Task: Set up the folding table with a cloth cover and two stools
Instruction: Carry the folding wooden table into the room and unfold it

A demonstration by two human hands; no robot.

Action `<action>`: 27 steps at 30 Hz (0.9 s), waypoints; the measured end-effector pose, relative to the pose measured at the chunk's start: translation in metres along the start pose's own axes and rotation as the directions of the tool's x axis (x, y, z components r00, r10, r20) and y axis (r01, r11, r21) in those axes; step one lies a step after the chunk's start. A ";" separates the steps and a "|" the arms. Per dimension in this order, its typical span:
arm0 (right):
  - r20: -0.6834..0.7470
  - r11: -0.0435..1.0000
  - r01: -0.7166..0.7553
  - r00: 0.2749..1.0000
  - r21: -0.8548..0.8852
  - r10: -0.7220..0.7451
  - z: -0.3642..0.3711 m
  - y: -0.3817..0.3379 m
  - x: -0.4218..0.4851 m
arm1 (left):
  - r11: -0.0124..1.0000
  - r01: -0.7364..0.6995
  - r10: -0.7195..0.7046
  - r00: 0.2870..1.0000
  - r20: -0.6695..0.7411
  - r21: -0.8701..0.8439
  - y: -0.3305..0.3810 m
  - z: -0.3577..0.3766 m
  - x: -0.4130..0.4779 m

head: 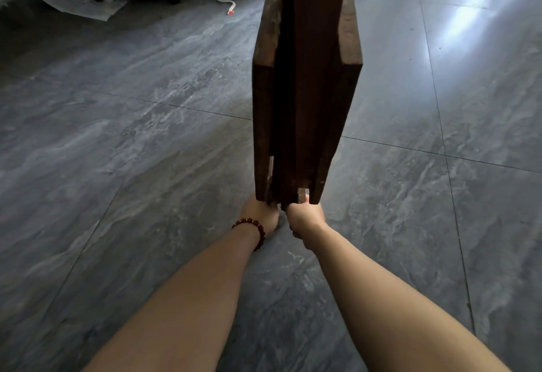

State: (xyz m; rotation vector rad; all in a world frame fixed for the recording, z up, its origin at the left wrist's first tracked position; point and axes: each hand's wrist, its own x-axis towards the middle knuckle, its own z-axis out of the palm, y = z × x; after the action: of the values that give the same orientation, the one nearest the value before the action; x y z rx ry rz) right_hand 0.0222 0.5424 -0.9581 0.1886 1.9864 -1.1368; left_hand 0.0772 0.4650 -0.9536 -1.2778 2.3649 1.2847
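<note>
Left hand [259, 214], right hand [305, 220] grip folded table [305, 93] end; bare floor [117, 143] around.

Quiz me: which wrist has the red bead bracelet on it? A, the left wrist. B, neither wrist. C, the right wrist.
A: the red bead bracelet circles the wrist just behind the left hand, which is at the near end of the folded table.
</note>
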 end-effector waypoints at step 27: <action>-0.009 0.989 0.042 0.999 -0.142 -0.043 -0.032 0.021 0.013 | 0.979 0.202 -0.204 0.966 -0.158 -0.032 -0.038 -0.020 -0.010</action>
State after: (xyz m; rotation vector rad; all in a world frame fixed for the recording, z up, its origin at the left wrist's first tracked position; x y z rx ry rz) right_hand 0.0057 0.5760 -0.9728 0.0793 2.0818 -1.0180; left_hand 0.1165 0.4454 -0.9597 -1.6377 2.2551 1.1814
